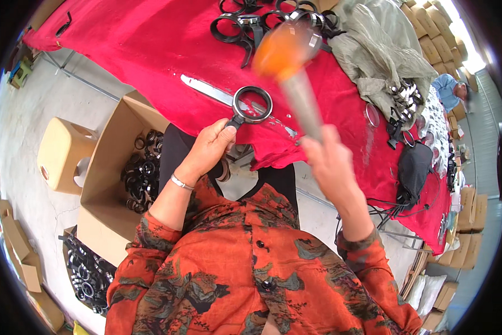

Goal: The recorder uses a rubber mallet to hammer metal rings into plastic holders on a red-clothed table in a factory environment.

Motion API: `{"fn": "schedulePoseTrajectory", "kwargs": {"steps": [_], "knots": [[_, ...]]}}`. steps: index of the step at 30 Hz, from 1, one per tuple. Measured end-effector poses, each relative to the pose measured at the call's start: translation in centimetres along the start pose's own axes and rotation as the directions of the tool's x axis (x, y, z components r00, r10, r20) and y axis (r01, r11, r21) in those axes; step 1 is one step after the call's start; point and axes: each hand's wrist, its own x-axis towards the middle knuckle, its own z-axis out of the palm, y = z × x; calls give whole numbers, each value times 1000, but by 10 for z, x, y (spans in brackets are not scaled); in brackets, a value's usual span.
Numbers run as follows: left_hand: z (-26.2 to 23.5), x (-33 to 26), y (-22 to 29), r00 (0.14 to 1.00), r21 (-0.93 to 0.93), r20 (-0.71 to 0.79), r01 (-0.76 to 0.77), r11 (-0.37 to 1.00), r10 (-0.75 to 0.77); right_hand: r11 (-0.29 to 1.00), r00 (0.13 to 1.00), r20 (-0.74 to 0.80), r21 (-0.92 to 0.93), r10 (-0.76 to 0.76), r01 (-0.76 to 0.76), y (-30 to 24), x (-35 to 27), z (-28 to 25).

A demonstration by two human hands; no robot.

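Observation:
My left hand (213,144) is closed round the short handle of a black ring with a handle (237,119), shaped like a magnifying-glass frame. The ring lies over a flat metal strip (205,89) on the red cloth (150,61) at the table's near edge. I cannot tell whether there is glass inside it. In my right hand (332,164) is a mallet (301,100), its pale handle gripped near the end. Its orange head is raised beyond the ring and blurred by motion. Several similar black rings with handles (227,29) lie at the far side of the table.
An open cardboard box (108,162) of black rings stands left of my legs, beside a beige stool (61,153). Grey-green fabric (373,44), a black pouch (414,174) with cables, and clear round pieces (372,115) lie at right. Another person (449,92) is far right.

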Motion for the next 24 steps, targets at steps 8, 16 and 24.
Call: {"fn": "schedulePoseTrajectory", "kwargs": {"steps": [8, 16, 24], "knots": [[-3, -1, -7, 999, -28, -44, -15, 1000, 14, 737, 980, 54, 652, 190, -179, -23, 10, -43], [-4, 0, -13, 1000, -32, 5, -21, 999, 21, 781, 922, 215, 490, 323, -388, 0, 24, -26], [19, 0, -5, 987, -5, -127, -103, 995, 101, 958, 967, 120, 154, 225, -242, 20, -9, 3]]}}
